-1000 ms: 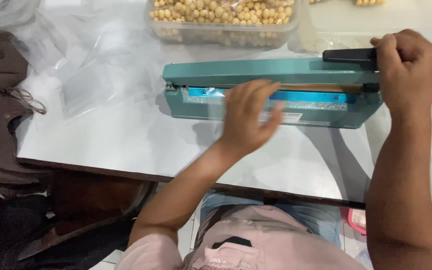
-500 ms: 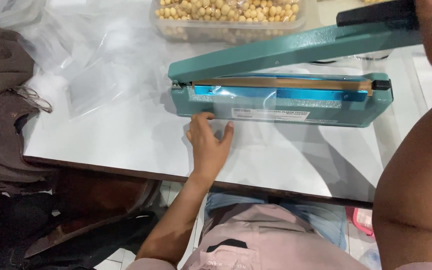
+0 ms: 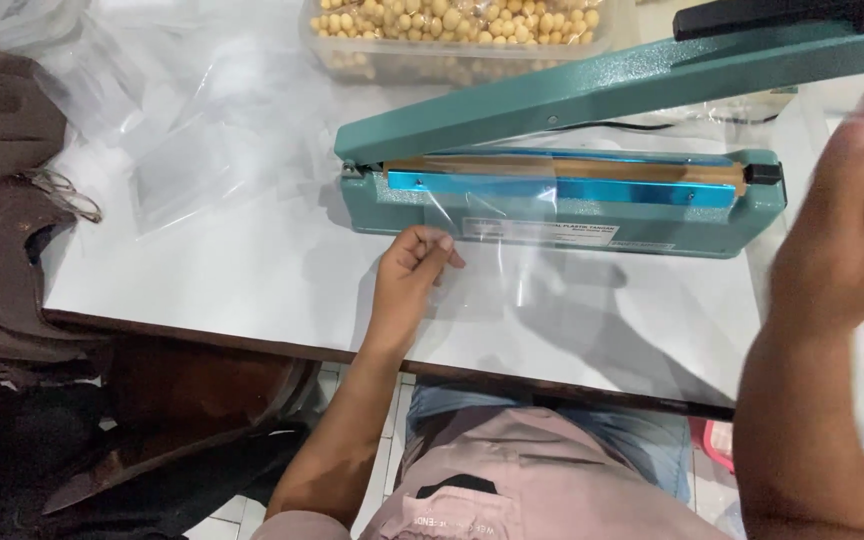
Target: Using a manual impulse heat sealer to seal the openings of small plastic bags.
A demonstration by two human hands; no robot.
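A teal heat sealer (image 3: 572,215) stands on the white table (image 3: 252,270), its lever arm (image 3: 592,95) raised. A clear plastic bag (image 3: 497,270) lies flat in front of the sealer, its far edge on the sealing bar. My left hand (image 3: 407,280) pinches the bag's left edge. My right hand (image 3: 842,235) hovers blurred at the right, off the lever's black handle (image 3: 782,15), holding nothing that I can make out.
A clear tub of pale round nuts (image 3: 452,30) sits behind the sealer. Loose clear bags (image 3: 172,130) lie at the back left. A brown cloth (image 3: 2,200) hangs over the table's left edge.
The sealer's lever was pressed down, then lifted. My right hand has let go of the handle and dropped to the right. My left hand now grips the bag's edge.
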